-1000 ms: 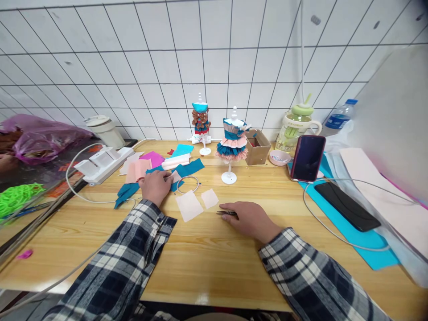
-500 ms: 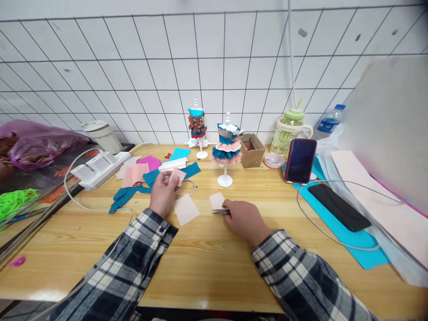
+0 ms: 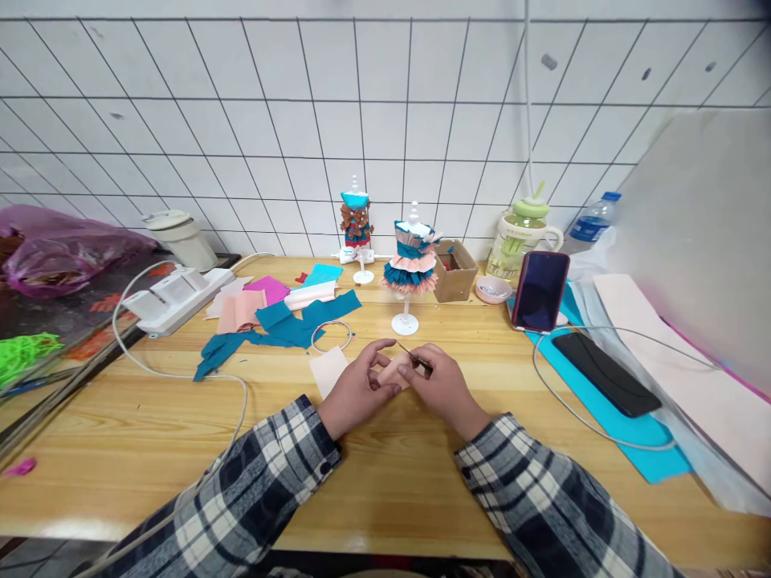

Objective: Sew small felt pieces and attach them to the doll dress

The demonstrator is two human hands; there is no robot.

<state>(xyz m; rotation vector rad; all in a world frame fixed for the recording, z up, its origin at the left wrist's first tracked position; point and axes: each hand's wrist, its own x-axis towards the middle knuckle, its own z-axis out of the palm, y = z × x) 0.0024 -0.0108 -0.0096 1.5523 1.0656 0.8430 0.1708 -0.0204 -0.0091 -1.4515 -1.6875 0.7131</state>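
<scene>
My left hand (image 3: 360, 385) pinches a pale pink paper piece (image 3: 393, 372) above the table. My right hand (image 3: 444, 389) meets it from the right, its fingers closed on a slim, two-pronged metal tool (image 3: 422, 363) whose tip points up and left. My right thumb and fingers also touch the pink paper. Part of the tool is hidden by my fingers, so I cannot tell its exact kind. A flat pale pink square (image 3: 328, 369) lies beside my left hand. Behind my hands stands a small white dress form (image 3: 409, 269) in ruffled teal and pink paper.
Teal paper scraps (image 3: 283, 325), a thin ring (image 3: 331, 336) and a white power strip (image 3: 181, 301) lie left. A second dress form (image 3: 356, 225), a small box (image 3: 456, 273) and a pink dish (image 3: 494, 289) stand behind. Phones (image 3: 605, 375) and paper sheets (image 3: 680, 329) are right.
Both hands have come together over the table, my left moving right. The small pink pieces beside each hand no longer lie apart; pink paper is now between my hands.
</scene>
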